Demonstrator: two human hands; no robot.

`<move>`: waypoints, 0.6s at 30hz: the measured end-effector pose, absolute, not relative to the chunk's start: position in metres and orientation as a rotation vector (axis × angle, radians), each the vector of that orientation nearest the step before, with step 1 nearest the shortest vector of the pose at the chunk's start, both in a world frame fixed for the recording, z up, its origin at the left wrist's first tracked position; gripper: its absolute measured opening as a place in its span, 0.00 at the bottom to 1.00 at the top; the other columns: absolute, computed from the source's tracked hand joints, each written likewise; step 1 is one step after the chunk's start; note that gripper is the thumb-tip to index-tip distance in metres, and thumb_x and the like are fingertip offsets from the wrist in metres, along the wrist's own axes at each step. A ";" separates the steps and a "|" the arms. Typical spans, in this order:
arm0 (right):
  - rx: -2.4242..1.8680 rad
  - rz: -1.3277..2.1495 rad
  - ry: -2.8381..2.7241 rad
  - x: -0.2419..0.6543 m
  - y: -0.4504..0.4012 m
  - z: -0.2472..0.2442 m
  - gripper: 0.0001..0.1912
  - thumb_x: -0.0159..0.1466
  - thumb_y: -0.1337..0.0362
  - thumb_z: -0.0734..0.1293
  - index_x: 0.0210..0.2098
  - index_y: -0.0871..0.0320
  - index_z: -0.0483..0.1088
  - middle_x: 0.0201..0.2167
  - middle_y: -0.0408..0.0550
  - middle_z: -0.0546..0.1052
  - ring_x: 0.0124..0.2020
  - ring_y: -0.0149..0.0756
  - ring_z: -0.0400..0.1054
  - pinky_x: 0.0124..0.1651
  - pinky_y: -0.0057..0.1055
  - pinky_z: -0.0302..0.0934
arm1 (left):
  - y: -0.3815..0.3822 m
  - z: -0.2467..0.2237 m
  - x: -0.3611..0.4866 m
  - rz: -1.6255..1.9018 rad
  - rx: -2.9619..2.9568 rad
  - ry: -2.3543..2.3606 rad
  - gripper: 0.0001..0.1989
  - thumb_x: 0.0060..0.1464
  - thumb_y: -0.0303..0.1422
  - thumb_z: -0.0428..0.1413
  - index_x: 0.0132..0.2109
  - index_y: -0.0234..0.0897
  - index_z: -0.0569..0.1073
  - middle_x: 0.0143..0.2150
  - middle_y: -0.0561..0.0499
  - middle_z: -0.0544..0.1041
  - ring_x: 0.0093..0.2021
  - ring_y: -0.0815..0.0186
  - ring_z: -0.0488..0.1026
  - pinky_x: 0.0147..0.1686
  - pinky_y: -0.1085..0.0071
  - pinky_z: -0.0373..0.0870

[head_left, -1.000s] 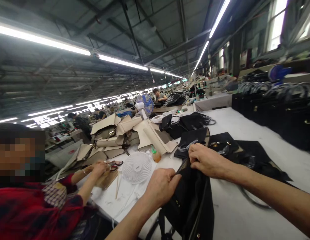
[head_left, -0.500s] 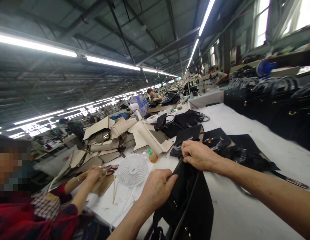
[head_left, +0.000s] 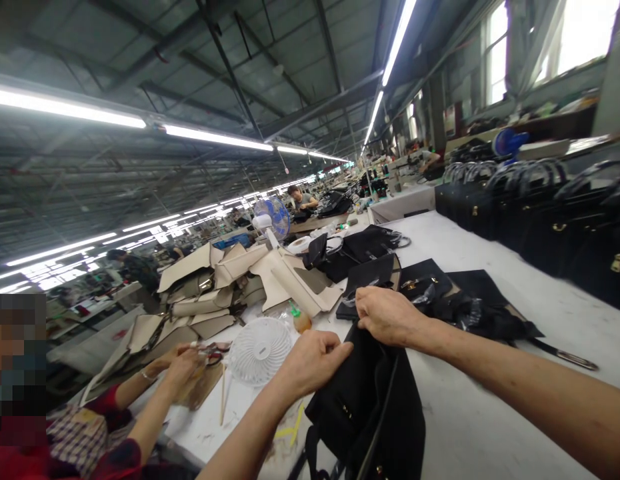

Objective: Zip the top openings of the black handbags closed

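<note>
Black bag [head_left: 367, 400] sits at near side of white table [head_left: 470, 413], left hand [head_left: 310, 365] and right hand [head_left: 385, 317] each pinching its upper edge; judged light, soft-sided, not slippery, best held by the firmer rim.

Both hands [head_left: 313, 363] [head_left: 387, 317] curled and pinching; forearms [head_left: 515, 388] outstretched

No legible lettering noted.
White fan [head_left: 260, 367], toward the left edge of the white work surface [head_left: 465, 427]: small dark mark [head_left: 263, 351] at the hub, possibly a brand, too small to read. Black bag [head_left: 403, 413], at the near edge: gold fittings [head_left: 347, 411] too tiny to tell whether they bore any stamp.
</note>
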State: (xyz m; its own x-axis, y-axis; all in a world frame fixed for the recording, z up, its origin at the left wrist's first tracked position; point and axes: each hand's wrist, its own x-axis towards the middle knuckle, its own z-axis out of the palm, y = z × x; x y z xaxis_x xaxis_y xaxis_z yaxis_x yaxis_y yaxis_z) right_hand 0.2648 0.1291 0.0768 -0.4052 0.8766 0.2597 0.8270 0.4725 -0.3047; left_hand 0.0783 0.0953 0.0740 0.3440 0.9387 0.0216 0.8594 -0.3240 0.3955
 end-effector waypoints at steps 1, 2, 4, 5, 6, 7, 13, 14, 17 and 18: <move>-1.424 0.184 -2.343 0.265 0.129 0.076 0.05 0.56 0.63 0.66 0.28 0.58 0.67 0.34 0.46 0.74 0.38 0.34 0.67 0.36 0.28 0.54 | 0.102 0.073 0.081 0.394 2.233 1.588 0.18 0.52 0.44 0.50 0.27 0.33 0.71 0.20 0.57 0.62 0.22 0.73 0.57 0.22 0.76 0.49; -1.415 0.186 -2.343 0.265 0.129 0.076 0.05 0.56 0.64 0.66 0.28 0.58 0.67 0.34 0.46 0.73 0.38 0.34 0.67 0.36 0.27 0.53 | 0.108 0.072 0.083 0.440 2.182 1.575 0.18 0.51 0.45 0.51 0.29 0.33 0.72 0.20 0.56 0.64 0.22 0.73 0.58 0.21 0.76 0.49; -1.393 0.175 -2.353 0.269 0.129 0.076 0.02 0.56 0.66 0.65 0.28 0.58 0.66 0.34 0.45 0.73 0.37 0.33 0.66 0.36 0.27 0.53 | 0.118 0.067 0.090 0.536 2.162 1.540 0.18 0.50 0.45 0.51 0.29 0.33 0.72 0.20 0.56 0.64 0.22 0.73 0.58 0.21 0.76 0.50; -1.378 0.157 -2.366 0.271 0.129 0.076 0.01 0.55 0.67 0.64 0.28 0.58 0.66 0.34 0.45 0.73 0.37 0.33 0.66 0.36 0.27 0.53 | 0.121 0.064 0.094 0.574 2.186 1.521 0.18 0.51 0.44 0.51 0.27 0.33 0.72 0.20 0.56 0.64 0.22 0.73 0.57 0.21 0.76 0.49; -1.353 0.130 -2.388 0.274 0.128 0.075 0.00 0.55 0.68 0.64 0.28 0.58 0.66 0.35 0.46 0.72 0.38 0.33 0.65 0.36 0.27 0.53 | 0.123 0.061 0.097 0.608 2.214 1.512 0.18 0.52 0.42 0.50 0.25 0.32 0.70 0.19 0.56 0.63 0.22 0.74 0.57 0.21 0.76 0.49; -1.330 0.096 -2.410 0.278 0.128 0.075 0.01 0.55 0.69 0.63 0.28 0.58 0.66 0.35 0.46 0.72 0.39 0.33 0.65 0.35 0.27 0.53 | 0.123 0.059 0.100 0.636 2.237 1.510 0.17 0.52 0.41 0.49 0.23 0.32 0.69 0.19 0.56 0.62 0.22 0.74 0.57 0.21 0.76 0.49; -1.342 0.032 -2.387 0.289 0.128 0.070 0.05 0.56 0.71 0.59 0.28 0.58 0.66 0.35 0.47 0.72 0.38 0.33 0.65 0.34 0.27 0.52 | 0.115 0.060 0.106 0.634 2.195 1.548 0.14 0.50 0.38 0.50 0.23 0.33 0.68 0.18 0.57 0.61 0.21 0.74 0.56 0.21 0.77 0.50; -1.379 0.046 -2.373 0.289 0.129 0.069 0.06 0.56 0.71 0.59 0.29 0.59 0.67 0.35 0.47 0.72 0.36 0.33 0.66 0.33 0.28 0.52 | 0.115 0.061 0.106 0.627 2.183 1.552 0.14 0.49 0.38 0.50 0.23 0.33 0.67 0.18 0.57 0.61 0.21 0.74 0.56 0.21 0.77 0.49; -1.494 0.047 -2.338 0.286 0.132 0.068 0.07 0.56 0.70 0.59 0.31 0.59 0.68 0.34 0.49 0.74 0.34 0.35 0.68 0.32 0.29 0.52 | 0.116 0.062 0.105 0.621 2.187 1.531 0.14 0.49 0.39 0.51 0.23 0.33 0.67 0.19 0.57 0.61 0.21 0.74 0.56 0.21 0.77 0.50; -1.521 0.037 -2.327 0.285 0.133 0.068 0.07 0.56 0.69 0.60 0.32 0.59 0.68 0.34 0.49 0.74 0.34 0.36 0.68 0.32 0.29 0.52 | 0.117 0.061 0.105 0.619 2.191 1.525 0.14 0.49 0.39 0.51 0.23 0.33 0.67 0.19 0.57 0.62 0.21 0.74 0.56 0.21 0.77 0.50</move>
